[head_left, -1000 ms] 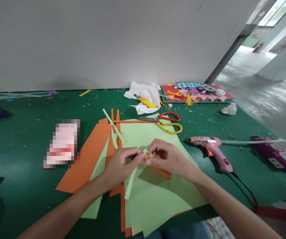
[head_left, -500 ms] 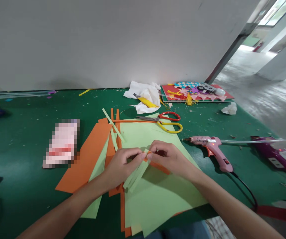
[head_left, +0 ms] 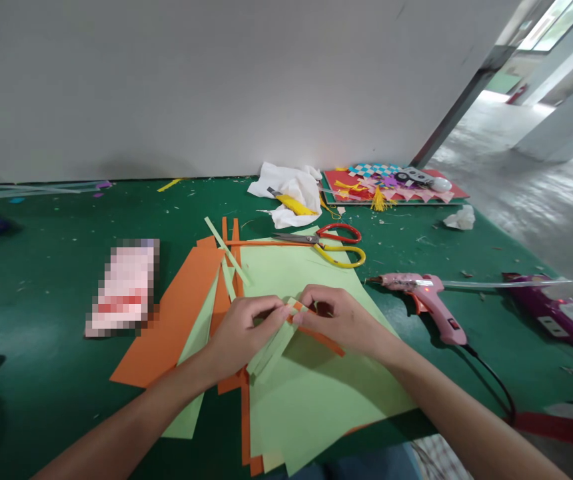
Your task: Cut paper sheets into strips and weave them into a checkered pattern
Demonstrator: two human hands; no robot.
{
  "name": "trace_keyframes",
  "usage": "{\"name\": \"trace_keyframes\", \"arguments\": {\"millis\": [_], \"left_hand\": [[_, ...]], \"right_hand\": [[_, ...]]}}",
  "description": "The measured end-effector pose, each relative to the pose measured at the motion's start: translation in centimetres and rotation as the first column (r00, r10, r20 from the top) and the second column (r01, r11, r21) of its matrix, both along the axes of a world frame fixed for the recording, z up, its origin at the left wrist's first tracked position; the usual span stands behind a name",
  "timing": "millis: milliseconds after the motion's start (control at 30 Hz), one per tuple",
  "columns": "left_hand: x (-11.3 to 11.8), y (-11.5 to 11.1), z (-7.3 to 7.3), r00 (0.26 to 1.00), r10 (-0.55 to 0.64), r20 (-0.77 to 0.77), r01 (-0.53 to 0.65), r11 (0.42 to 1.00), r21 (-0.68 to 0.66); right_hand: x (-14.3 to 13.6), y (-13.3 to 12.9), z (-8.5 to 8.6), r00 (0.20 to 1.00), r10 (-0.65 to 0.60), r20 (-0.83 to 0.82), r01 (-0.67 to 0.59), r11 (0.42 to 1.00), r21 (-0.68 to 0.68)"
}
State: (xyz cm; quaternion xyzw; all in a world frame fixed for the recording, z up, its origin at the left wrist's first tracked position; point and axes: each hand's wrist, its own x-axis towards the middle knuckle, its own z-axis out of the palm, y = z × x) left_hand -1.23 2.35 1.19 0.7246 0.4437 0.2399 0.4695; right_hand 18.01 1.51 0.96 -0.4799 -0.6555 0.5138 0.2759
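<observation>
Both hands meet above a stack of light green paper sheets (head_left: 326,393). My left hand (head_left: 246,330) pinches green paper strips (head_left: 274,353) near their upper end, the strips slanting down to the left under it. Between thumb and fingers of my right hand (head_left: 339,320) is an orange paper strip (head_left: 326,340), which crosses the green ones at the fingertips and sticks out below the palm. How the strips are joined there is partly hidden by the fingers. Scissors (head_left: 311,239) with one red and one yellow handle lie on the sheets beyond my hands.
Orange paper (head_left: 176,313) and narrow cut strips lie to the left, near a blurred pink item (head_left: 125,287). At right rest a pink glue gun (head_left: 429,293) with a cord and a purple power strip (head_left: 551,310). White tissue (head_left: 291,183) with a yellow cutter (head_left: 294,203) and a red board (head_left: 459,190) are at the back.
The orange strip's free end has shifted slightly down and right, and more orange shows at the crossing. My right fingertips have moved a little; the left hand is nearly still.
</observation>
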Motion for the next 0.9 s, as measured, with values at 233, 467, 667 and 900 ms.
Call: {"name": "trace_keyframes", "arguments": {"millis": [233, 467, 667, 900], "left_hand": [[0.0, 0.0, 0.0, 0.999, 0.035, 0.029, -0.036, 0.999, 0.035], [-0.1, 0.0, -0.1, 0.997, 0.06, 0.043, -0.059, 0.998, -0.009], [0.0, 0.2, 0.0, 0.984, 0.137, 0.112, -0.117, 0.979, -0.17], [0.1, 0.2, -0.6, 0.976, 0.15, 0.16, -0.101, 0.955, -0.28]], "right_hand": [[0.4, 0.1, 0.1, 0.996, 0.083, 0.033, -0.083, 0.997, 0.007], [0.1, -0.1, -0.2, 0.992, -0.113, 0.06, 0.066, 0.851, 0.521], [-0.1, -0.1, -0.9, 0.973, -0.128, 0.19, -0.098, 0.52, 0.849], [-0.4, -0.2, -1.4, 0.981, -0.129, 0.144, -0.069, 0.465, 0.882]]}}
